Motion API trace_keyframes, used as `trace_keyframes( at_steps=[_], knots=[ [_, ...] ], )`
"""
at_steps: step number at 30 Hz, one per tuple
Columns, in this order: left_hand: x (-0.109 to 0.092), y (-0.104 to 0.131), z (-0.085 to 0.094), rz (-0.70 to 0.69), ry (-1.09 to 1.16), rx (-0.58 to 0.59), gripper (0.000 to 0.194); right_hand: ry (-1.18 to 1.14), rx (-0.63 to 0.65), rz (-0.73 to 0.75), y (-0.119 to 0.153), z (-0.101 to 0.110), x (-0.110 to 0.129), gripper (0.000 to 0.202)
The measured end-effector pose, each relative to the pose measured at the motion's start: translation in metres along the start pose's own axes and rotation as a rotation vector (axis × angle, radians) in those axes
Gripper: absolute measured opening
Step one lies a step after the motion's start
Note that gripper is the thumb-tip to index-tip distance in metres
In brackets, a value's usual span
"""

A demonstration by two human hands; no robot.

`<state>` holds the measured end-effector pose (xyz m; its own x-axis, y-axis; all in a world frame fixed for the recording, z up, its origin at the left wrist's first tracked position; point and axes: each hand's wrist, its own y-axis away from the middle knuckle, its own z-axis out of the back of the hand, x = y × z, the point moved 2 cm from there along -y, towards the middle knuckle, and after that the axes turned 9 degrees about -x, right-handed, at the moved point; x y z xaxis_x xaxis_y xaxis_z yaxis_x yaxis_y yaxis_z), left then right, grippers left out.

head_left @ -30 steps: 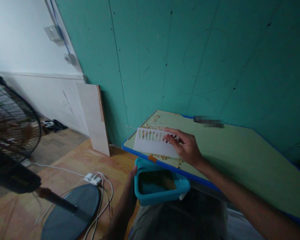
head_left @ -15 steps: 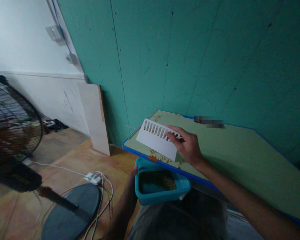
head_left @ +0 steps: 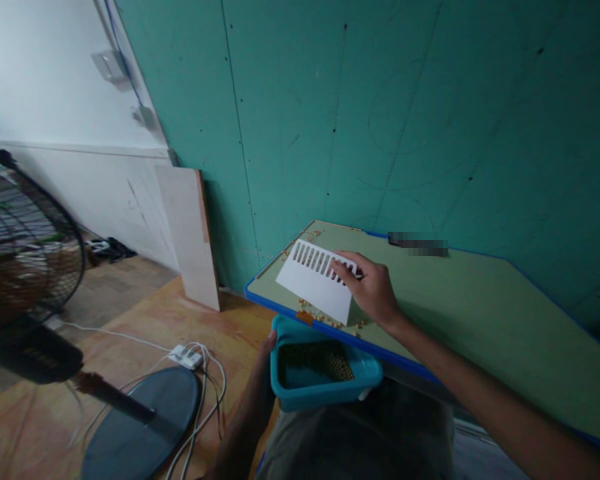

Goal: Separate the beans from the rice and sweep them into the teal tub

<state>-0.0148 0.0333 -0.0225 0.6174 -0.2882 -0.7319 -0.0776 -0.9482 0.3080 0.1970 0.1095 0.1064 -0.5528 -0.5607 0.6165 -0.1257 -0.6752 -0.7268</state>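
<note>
The right hand [head_left: 377, 290] pinches a flat, white, slotted sheet [head_left: 313, 287] over a blue-edged green tabletop [head_left: 460, 300]; below its edge, the left hand [head_left: 265, 357] grips a rectangular turquoise plastic tub [head_left: 325, 397] with rounded beige grains [head_left: 341, 366] inside.

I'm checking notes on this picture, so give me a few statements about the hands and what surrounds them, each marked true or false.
1. The right hand holds the white slotted plate. True.
2. The plate's slots run along its edge nearest the teal tub. False: they run along the far edge.
3. Pale grains lie on the table. True.
4. The left hand holds the tub. True.
5. The power strip is mounted on the wall. False: it lies on the floor.
</note>
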Motion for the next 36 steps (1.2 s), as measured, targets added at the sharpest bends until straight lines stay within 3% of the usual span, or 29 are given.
trace_keyframes(
  at_steps=[11,18,23,28,36],
  knots=[
    [-0.003,0.002,-0.001,-0.065,0.007,-0.05,0.056,-0.03,0.021,-0.027,0.001,0.0,0.0,0.033],
    [-0.003,-0.002,-0.001,-0.006,0.031,-0.027,0.053,-0.044,0.041,-0.012,0.002,0.0,0.003,0.033],
    [-0.007,0.004,-0.006,-0.07,-0.008,-0.073,0.049,-0.06,0.061,-0.007,0.004,0.0,0.004,0.033],
    [-0.009,0.008,-0.009,-0.086,-0.019,-0.097,0.051,-0.086,0.063,-0.011,0.004,-0.001,0.005,0.032],
    [-0.008,0.007,-0.01,-0.008,0.029,-0.036,0.062,-0.088,0.088,-0.048,0.003,0.0,0.008,0.034]
  ],
)
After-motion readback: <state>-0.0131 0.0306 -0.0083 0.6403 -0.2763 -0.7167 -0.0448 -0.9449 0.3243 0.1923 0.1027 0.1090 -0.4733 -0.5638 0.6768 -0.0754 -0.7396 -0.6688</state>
